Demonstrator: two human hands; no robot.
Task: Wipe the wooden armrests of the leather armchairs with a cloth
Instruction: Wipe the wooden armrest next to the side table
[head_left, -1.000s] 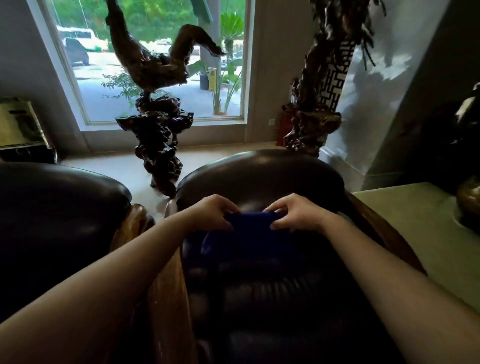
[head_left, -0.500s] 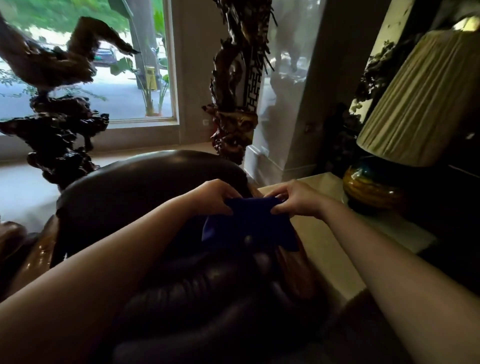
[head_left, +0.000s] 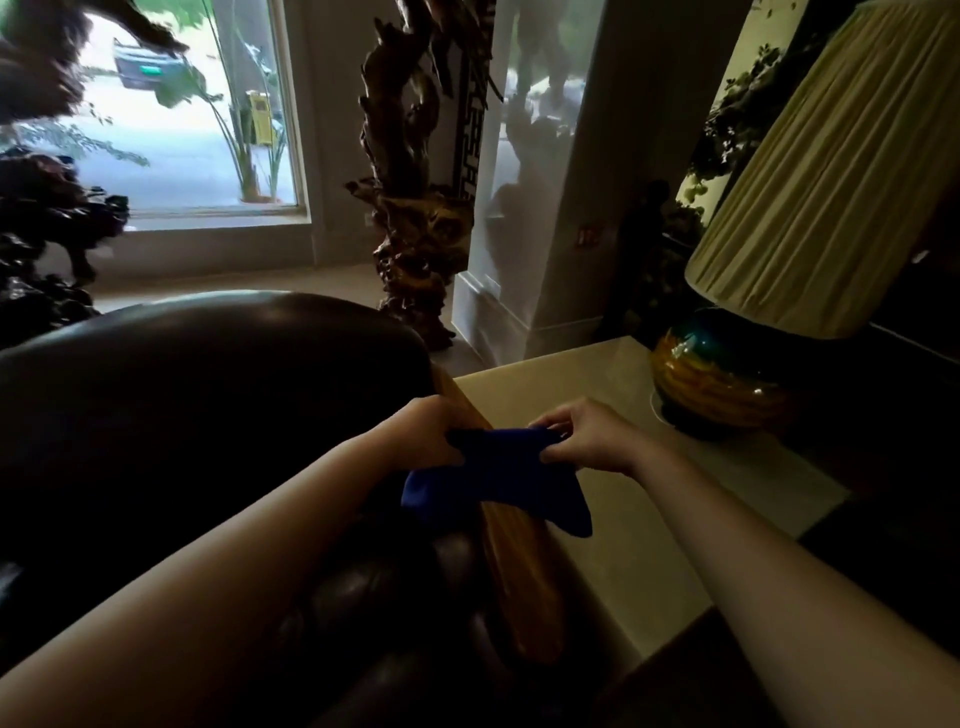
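head view: both hands hold a dark blue cloth (head_left: 498, 480) stretched between them over the armchair's right side. the left hand (head_left: 423, 434) is closed on the cloth's left edge, its fingers curled under and mostly hidden; the right hand (head_left: 584, 439) pinches the right edge, thumb and fingers (head_left: 553, 426) shut on the fabric. held by its top edge like this, the cloth hangs slack, its lower corner drooping across the wooden armrest (head_left: 519, 561). whether it rests on the wood or hangs just above it cannot be told. the two-handed hold looks like spreading or refolding the cloth to get a flat face before pressing it down, rather than wiping.

the armrest runs as a glossy amber strip along the edge of the dark leather armchair (head_left: 208, 395), from behind the left hand toward the camera. just beside it stands a pale counter (head_left: 597, 389) carrying a lamp (head_left: 722, 384) with a pleated shade. the lamp is near enough that a wide sweep of the right elbow could brush it, so strokes are best kept along the wood.
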